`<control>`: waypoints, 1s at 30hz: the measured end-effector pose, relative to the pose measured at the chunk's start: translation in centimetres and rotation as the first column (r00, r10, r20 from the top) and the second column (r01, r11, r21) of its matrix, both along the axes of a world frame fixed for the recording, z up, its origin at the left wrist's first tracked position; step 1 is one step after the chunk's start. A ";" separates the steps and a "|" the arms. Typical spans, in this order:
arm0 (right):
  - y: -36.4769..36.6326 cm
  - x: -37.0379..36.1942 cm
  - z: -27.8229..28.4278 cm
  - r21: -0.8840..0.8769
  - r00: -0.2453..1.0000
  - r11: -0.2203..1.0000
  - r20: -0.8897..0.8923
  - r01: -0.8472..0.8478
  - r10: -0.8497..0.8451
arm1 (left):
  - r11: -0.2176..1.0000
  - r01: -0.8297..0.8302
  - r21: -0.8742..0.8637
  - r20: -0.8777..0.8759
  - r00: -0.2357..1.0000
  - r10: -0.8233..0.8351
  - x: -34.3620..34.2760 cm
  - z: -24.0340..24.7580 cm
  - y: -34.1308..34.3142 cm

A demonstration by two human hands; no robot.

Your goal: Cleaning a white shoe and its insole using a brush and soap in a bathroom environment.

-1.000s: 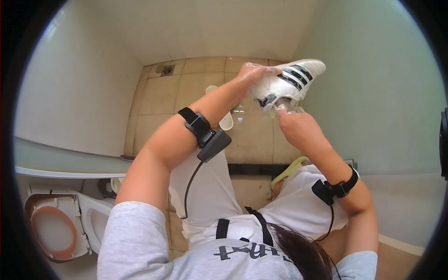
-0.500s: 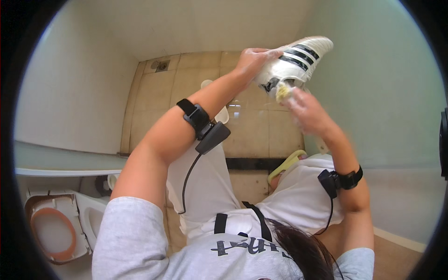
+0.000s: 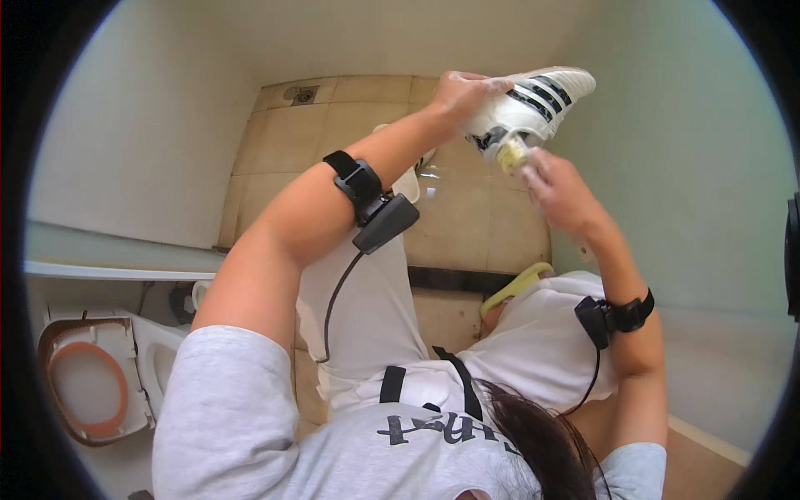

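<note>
- Holding the shoe [image 3: 542,104] aloft, the left hand [image 3: 469,93] has its grip closed on the side of it, thumb near the stripes.
- Shoe: white, three black stripes on the side facing the camera, dark heel patch; toe directed to the upper right, raised above the floor [image 3: 475,225], just beside the right wall [image 3: 683,175].
- Right hand [image 3: 562,190]: grip clasped about the brush [image 3: 510,155], fingers below the heel.
- Brush: yellowish bristles directed at the heel opening; whether they touch cannot be told.
- Whitish suds noted on both hands.
- Floor: beige tiles, with a drain [image 3: 305,95] at the far left corner.
- White item beneath the left forearm [image 3: 408,143], partly hidden; kind not determinable.
- Green slipper [image 3: 512,289] worn on the right foot.
- Black devices [image 3: 387,225] strapped to both arms, cables attached.
- Toilet [image 3: 148,350] at lower left, lid raised.
</note>
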State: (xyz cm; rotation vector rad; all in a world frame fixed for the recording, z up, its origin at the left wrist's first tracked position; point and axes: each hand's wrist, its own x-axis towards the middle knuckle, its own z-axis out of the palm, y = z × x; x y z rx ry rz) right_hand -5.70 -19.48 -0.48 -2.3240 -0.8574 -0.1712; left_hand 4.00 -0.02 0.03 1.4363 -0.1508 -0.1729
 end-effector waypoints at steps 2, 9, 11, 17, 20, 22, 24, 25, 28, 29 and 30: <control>0.3 -0.1 2.3 0.253 0.826 0.955 -0.564 0.152 0.018 | 0.999 0.002 -0.049 -0.035 0.999 -0.003 -0.3 -0.2 -0.2; 1.4 -0.8 3.3 0.334 0.642 0.888 -0.764 0.315 0.059 | 0.985 0.000 -0.172 -0.036 0.999 -0.007 -0.5 -1.1 -0.5; 1.9 -1.4 2.5 0.187 0.848 0.959 -0.523 0.211 -0.084 | 0.983 -0.018 -0.180 -0.064 0.998 0.007 -0.8 -0.6 -0.2; 2.2 -2.7 1.8 -0.402 0.991 0.906 0.069 0.130 -0.111 | 0.996 -0.083 -0.042 -0.135 0.988 0.076 -1.6 1.7 -0.6; 3.3 -3.3 3.4 -0.580 0.981 0.794 0.153 0.184 -0.116 | 0.991 -0.131 0.000 -0.175 0.976 0.129 -1.4 2.2 -0.2; 3.2 -3.6 3.6 -0.607 0.974 0.765 0.190 0.215 -0.123 | 0.987 -0.148 -0.063 -0.215 0.968 0.131 -1.9 2.7 -0.7; 2.3 -3.0 1.9 -0.474 0.963 0.857 0.256 0.203 -0.087 | 0.985 -0.174 -0.006 -0.152 0.974 0.171 -1.2 1.9 -0.6; 2.2 -2.8 1.6 -0.412 0.956 0.892 0.284 0.189 -0.071 | 0.982 -0.186 0.015 -0.129 0.974 0.187 -0.8 1.2 -0.6; 2.1 -2.0 4.6 0.017 0.766 0.971 -0.618 0.239 -0.178 | 0.986 -0.168 -0.004 -0.051 0.985 0.167 0.4 -0.9 -0.5; 1.8 -1.4 4.7 0.141 0.680 0.957 -0.729 0.254 -0.073 | 0.986 -0.161 -0.044 -0.057 0.986 0.159 0.6 -1.4 -0.7; 1.2 -0.9 4.5 0.258 0.586 0.923 -0.809 0.286 0.044 | 0.985 -0.152 -0.087 -0.059 0.987 0.147 0.5 -1.9 -1.0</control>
